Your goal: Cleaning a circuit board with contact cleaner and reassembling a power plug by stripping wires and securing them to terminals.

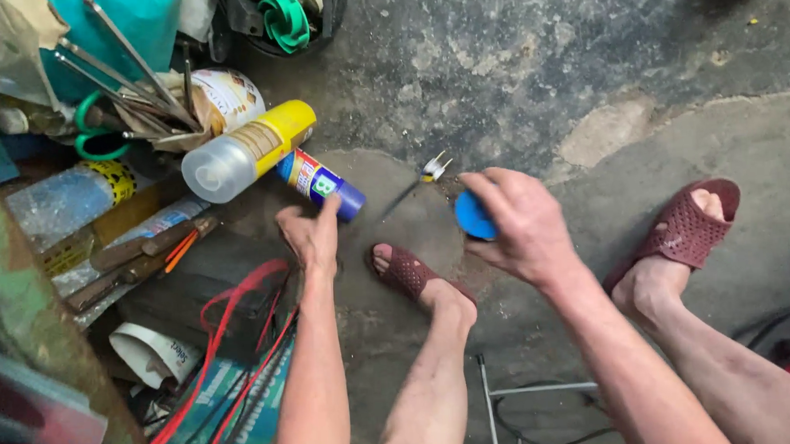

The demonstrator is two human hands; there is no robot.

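Surface: rough, mottled grey concrete floor [530, 56], with a round darker patch at centre.

Blue spray can [320, 183]: smooth cylinder, printed multicolour label, lying tilted on its side at the edge of the clutter, lower end toward the floor patch. Just above it, touching or nearly so, a yellow spray can [250, 151] with a translucent plastic cap, also on its side.

Left hand [311, 234]: directly below the blue spray can, fingers partly curled, index finger raised and touching the can's lower end. No full grip visible.

Right hand [515, 226]: well apart from the can, to the right of it. Fingers closed around a small round blue cap [472, 216], smooth plastic, mostly hidden by the fingers.

Between the hands, on the floor: a thin dark rod with a small pale pronged tip [434, 167]; exact kind not discernible.

Below: two feet in perforated dark red rubber slippers [686, 227].

At left: heaped tools, red cable [230, 318], green-handled scissors [94, 137].
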